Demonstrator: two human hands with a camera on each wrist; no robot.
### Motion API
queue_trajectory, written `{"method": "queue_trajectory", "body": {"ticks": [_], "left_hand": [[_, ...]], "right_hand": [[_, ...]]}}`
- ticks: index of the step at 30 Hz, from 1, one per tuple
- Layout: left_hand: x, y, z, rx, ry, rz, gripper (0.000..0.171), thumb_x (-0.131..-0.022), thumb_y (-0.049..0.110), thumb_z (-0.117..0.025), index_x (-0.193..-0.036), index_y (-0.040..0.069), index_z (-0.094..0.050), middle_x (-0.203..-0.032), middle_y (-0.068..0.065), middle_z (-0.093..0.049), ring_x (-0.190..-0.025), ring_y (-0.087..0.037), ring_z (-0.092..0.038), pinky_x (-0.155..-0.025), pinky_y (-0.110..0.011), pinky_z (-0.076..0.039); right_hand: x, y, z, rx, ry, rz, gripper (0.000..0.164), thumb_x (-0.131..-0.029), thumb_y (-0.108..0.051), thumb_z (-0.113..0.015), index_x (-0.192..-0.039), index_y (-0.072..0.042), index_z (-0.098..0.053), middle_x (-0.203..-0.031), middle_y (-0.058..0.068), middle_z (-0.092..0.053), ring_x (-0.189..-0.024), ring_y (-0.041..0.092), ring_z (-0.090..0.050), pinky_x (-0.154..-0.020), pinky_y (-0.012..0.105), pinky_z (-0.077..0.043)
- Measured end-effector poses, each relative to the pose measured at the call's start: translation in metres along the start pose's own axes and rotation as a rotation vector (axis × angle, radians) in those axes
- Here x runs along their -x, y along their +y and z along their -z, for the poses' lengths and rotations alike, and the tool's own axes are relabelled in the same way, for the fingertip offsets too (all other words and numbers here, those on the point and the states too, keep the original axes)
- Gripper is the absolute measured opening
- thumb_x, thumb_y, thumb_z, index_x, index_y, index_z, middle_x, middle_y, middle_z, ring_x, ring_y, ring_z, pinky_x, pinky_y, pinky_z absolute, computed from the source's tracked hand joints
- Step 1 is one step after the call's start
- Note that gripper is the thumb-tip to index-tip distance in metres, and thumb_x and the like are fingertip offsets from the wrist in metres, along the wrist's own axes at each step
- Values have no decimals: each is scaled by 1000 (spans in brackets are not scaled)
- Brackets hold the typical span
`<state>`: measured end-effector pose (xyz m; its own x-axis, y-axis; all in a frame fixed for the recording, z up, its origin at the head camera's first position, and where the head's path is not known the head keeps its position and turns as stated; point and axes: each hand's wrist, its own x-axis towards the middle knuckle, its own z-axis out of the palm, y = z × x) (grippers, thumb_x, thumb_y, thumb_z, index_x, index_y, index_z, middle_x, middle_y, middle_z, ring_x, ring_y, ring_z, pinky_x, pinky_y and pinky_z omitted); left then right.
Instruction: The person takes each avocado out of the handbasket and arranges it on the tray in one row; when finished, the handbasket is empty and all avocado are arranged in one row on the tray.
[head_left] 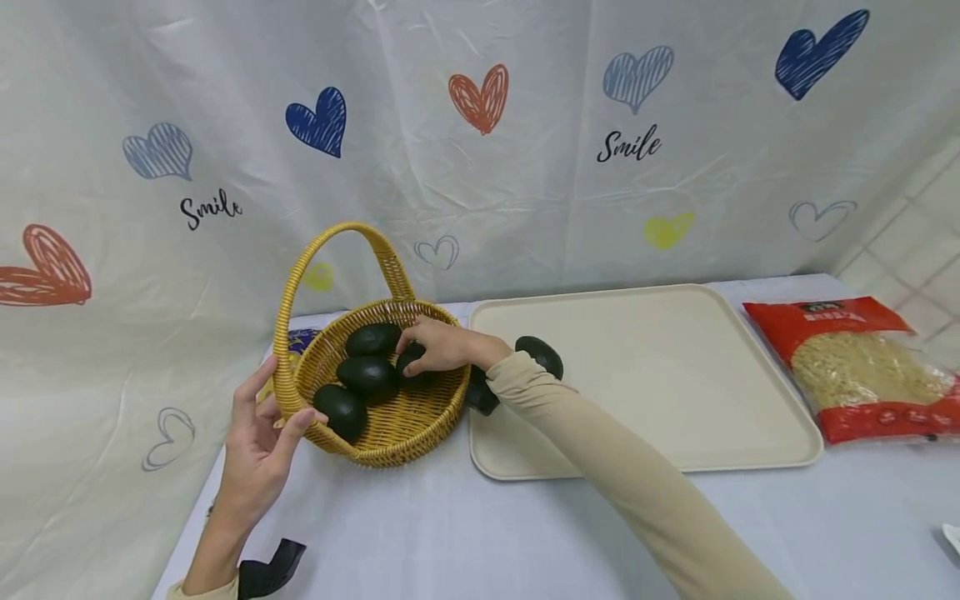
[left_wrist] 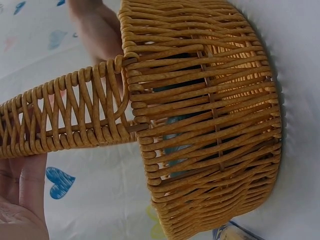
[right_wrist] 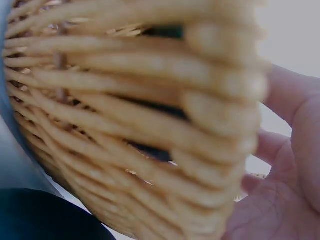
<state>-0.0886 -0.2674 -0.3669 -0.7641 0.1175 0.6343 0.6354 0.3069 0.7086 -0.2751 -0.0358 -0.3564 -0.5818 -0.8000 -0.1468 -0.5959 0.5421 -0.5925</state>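
A yellow woven basket with a tall arched handle holds several dark green avocados. My left hand grips the handle's base at the left rim, thumb in front and fingers behind. The left wrist view has those fingers against the handle. Inside the basket, toward its right side, my right hand holds an avocado with curled fingers. In the right wrist view the basket wall hides most of that grasp. Another avocado lies on the beige tray, just beyond my right wrist.
The tray stands right of the basket, crossed by my right forearm. A red bag of pale yellow dry food lies beyond its right edge. Behind the basket's left side a blue and yellow package peeks out. A curtain with printed hearts backs the table.
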Motion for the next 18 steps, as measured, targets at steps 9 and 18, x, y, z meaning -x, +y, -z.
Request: {"method": "queue_trajectory", "body": {"ticks": [9, 18], "left_hand": [[1, 2, 1, -19, 4, 15, 74, -99, -17, -56, -163, 2, -22, -106, 10, -71, -98, -1, -70, -93, -12, -51], [0, 2, -1, 5, 1, 17, 75, -99, -17, -55, -163, 3, -22, -107, 10, -70, -98, -2, -70, -93, -11, -50]], "right_hand": [[12, -8, -7, 18, -119, 82, 35, -98, -19, -76, -129, -4, -69, -135, 9, -64, -133, 25, -55, -110, 29, -44], [19, -10, -7, 26, -163, 93, 44, -96, -17, -79, -135, -5, -65, -141, 9, -61, -135, 25, -54, -112, 30, -43]]}}
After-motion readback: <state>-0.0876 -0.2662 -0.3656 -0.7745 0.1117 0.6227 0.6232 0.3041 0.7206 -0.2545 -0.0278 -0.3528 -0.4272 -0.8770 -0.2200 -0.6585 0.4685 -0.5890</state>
